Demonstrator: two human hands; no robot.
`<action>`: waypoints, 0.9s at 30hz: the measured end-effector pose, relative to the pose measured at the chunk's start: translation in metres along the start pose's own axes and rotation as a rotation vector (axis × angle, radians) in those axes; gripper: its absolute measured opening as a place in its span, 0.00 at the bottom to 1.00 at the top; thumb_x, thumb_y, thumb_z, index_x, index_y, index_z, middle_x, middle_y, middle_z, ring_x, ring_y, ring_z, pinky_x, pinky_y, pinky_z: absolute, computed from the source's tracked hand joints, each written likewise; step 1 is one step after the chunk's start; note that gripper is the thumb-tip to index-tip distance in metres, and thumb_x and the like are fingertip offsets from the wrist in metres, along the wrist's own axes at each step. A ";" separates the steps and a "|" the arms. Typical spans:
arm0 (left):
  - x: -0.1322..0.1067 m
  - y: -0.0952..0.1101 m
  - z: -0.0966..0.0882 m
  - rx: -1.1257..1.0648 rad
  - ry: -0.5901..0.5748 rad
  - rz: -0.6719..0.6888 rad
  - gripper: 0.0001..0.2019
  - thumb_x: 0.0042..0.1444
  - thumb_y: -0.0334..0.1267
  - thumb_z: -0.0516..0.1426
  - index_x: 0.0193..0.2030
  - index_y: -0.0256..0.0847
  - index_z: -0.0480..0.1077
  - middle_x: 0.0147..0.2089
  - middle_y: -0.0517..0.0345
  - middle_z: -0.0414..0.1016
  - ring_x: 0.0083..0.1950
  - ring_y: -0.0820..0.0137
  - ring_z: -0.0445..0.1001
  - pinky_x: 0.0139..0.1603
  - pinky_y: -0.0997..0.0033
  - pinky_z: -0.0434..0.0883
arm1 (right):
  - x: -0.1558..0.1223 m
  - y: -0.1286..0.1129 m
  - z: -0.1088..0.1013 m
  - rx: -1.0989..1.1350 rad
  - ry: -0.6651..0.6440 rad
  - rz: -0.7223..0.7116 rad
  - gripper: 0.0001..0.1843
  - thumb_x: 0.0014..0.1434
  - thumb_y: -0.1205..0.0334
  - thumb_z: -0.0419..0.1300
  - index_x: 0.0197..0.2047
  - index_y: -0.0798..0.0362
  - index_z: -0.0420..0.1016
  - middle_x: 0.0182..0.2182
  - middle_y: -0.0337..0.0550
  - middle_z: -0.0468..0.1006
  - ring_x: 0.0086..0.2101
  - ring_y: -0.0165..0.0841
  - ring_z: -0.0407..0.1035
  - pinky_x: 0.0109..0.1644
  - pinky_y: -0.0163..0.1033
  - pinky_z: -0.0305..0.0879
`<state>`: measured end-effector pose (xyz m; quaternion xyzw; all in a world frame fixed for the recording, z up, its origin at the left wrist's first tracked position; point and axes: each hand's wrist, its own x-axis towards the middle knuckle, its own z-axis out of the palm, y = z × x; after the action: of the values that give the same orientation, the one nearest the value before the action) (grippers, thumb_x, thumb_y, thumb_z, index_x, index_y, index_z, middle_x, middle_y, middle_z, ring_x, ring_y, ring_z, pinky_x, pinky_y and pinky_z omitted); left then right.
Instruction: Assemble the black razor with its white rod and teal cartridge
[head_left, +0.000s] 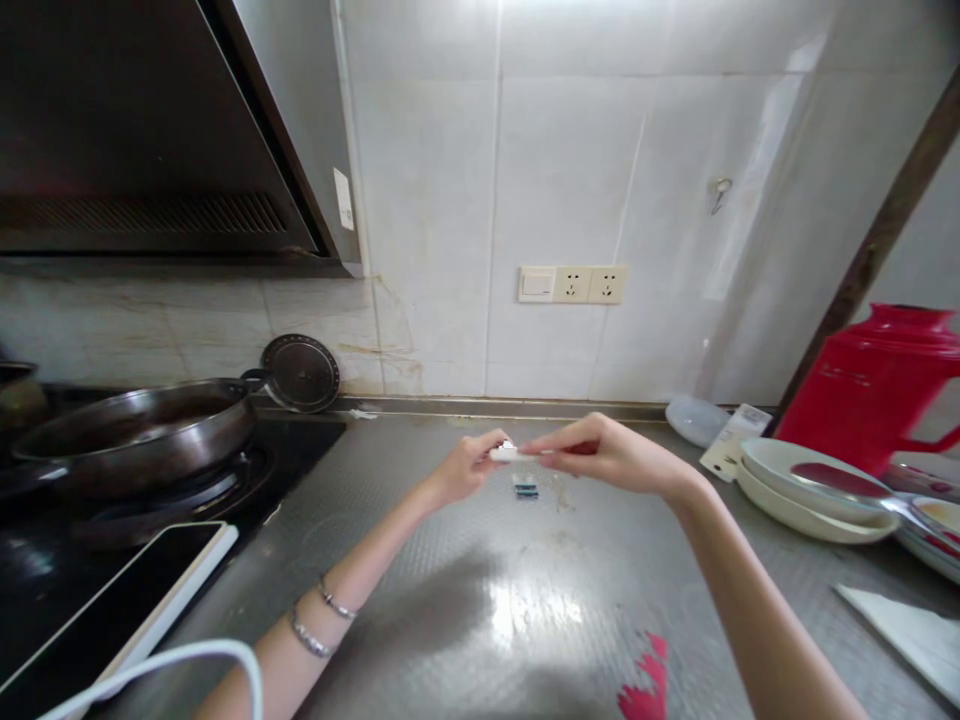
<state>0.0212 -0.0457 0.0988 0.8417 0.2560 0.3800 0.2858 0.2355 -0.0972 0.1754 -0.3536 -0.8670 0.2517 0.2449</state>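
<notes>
Above the metal counter (420, 610), a small white plastic device (507, 454) is held level between my two hands. My left hand (466, 468), with two bracelets on the forearm, closes its fingers round the device's left end. Thumb and fingers of my right hand (600, 455) pinch at its right end. Fine detail on top of the device is too small to make out. Just below it on the counter lie small dark green cylinders that look like batteries (526, 491), side by side.
At left a pan (150, 430) sits on the black stove, near a phone-like slab (127, 610) and a white cable (187, 650). At right are stacked plates (810, 500), a red thermos jug (862, 390) and a white card (735, 442). A red patch (646, 680) marks the counter's front.
</notes>
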 end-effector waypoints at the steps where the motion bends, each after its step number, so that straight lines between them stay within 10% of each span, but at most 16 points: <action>1: 0.000 0.000 0.000 -0.017 0.003 0.003 0.08 0.56 0.36 0.52 0.38 0.35 0.68 0.33 0.56 0.71 0.36 0.73 0.67 0.37 0.77 0.63 | -0.001 -0.001 -0.001 0.003 0.034 -0.002 0.21 0.56 0.52 0.55 0.50 0.51 0.74 0.24 0.38 0.73 0.21 0.24 0.52 0.23 0.32 0.49; 6: 0.000 0.001 0.002 -0.082 -0.014 -0.018 0.07 0.56 0.36 0.52 0.37 0.35 0.67 0.33 0.56 0.71 0.37 0.72 0.68 0.39 0.75 0.64 | -0.003 -0.001 -0.005 -0.008 -0.122 0.052 0.21 0.56 0.51 0.55 0.49 0.51 0.75 0.20 0.37 0.69 0.21 0.24 0.51 0.22 0.32 0.47; 27: 0.000 -0.003 0.005 -0.181 -0.010 -0.019 0.07 0.56 0.37 0.53 0.37 0.35 0.67 0.35 0.55 0.72 0.37 0.72 0.69 0.39 0.75 0.64 | -0.003 0.005 -0.011 0.036 -0.058 0.054 0.23 0.56 0.49 0.54 0.50 0.53 0.74 0.20 0.36 0.64 0.21 0.24 0.51 0.22 0.31 0.48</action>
<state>0.0240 -0.0449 0.0938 0.8117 0.2274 0.3948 0.3656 0.2462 -0.0939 0.1799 -0.3650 -0.8593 0.2836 0.2192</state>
